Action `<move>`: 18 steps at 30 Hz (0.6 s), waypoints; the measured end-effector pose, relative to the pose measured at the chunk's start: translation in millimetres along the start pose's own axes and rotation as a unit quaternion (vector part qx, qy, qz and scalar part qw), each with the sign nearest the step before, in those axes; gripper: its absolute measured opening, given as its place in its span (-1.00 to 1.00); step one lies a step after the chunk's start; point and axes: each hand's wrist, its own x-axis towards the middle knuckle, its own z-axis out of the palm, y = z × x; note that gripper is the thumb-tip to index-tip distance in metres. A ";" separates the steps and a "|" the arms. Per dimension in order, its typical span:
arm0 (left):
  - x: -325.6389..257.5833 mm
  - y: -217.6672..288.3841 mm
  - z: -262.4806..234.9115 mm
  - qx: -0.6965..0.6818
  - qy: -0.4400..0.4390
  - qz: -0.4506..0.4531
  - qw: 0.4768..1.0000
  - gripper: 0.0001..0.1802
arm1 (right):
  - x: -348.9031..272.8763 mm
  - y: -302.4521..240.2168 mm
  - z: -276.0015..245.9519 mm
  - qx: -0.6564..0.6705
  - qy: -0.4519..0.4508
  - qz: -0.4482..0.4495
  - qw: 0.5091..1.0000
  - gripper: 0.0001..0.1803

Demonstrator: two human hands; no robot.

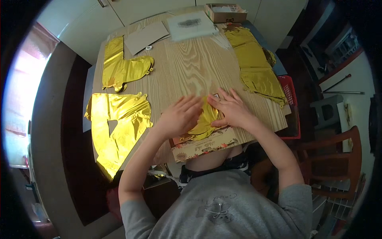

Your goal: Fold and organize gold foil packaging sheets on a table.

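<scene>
Near the table's front edge, a deflated gold foil balloon (207,117) lies on a beige printed piece of card or box (205,146) with a floral border. My right hand (230,108) rests on the balloon's right side, its fingers spread and stretched out. Over the left side is my left hand (183,115), flat with fingers extended and slightly blurred; whether it presses on the foil I cannot tell. Both hands hide part of the foil, so its shape is unclear.
Flat gold foil letter balloons lie at left, one L-shaped (119,67), another R-shaped (119,123) overhanging the edge. More gold foil (254,59) lies at right. At the back are grey card (145,38), a clear plastic sheet (191,26) and a cardboard box (226,16). A red basket (289,89) stands right.
</scene>
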 end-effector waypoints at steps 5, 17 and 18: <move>12.5 -6.3 30.4 0.046 -0.054 0.062 0.996 -0.30 | -0.6 2.1 2.7 -0.006 0.007 -0.011 1.000 -0.03; 11.3 -5.2 33.4 0.073 -0.058 0.074 0.993 -0.40 | -73.0 -66.0 3.5 -0.007 0.135 -0.218 0.966 -0.50; 12.0 -5.0 32.2 0.073 -0.058 0.075 0.993 -0.40 | -75.5 -68.7 9.7 -0.019 0.171 -0.213 0.962 -0.56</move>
